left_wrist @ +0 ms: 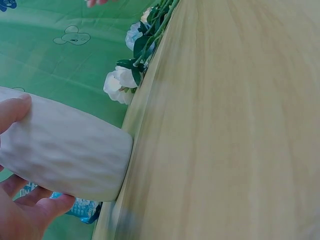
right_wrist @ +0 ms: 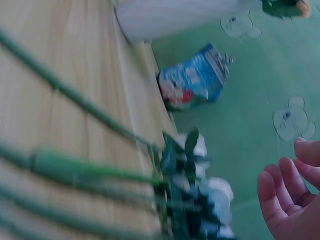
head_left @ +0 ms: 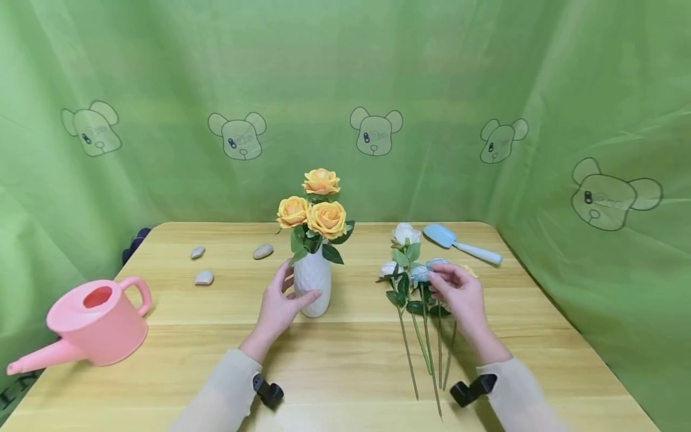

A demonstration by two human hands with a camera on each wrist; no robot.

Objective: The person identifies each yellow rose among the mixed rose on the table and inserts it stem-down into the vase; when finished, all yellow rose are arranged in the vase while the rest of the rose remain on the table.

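Note:
A white textured vase (head_left: pixel 314 285) stands upright on the table, bearing three yellow roses (head_left: pixel 327 219) with green leaves. My left hand (head_left: pixel 281 303) grips the vase from its left side, thumb across the front; the left wrist view shows fingers and thumb on either side of the vase (left_wrist: pixel 70 145). To the right lie several loose artificial roses: white roses (head_left: pixel 406 234), blue roses (head_left: pixel 419 274) and a pale yellow one (head_left: pixel 469 271) partly hidden. Over the blue blooms hovers my right hand (head_left: pixel 461 294). In the right wrist view, its loosely bent fingers (right_wrist: pixel 271 200) hold nothing.
A pink watering can (head_left: pixel 99 321) stands at the left. Several grey stones (head_left: pixel 263 251) lie left of the vase. Behind the loose roses is a light blue shovel (head_left: pixel 469 247). Both wrist views show a blue packet (right_wrist: pixel 195 80). Green curtains (head_left: pixel 345 78) surround the table.

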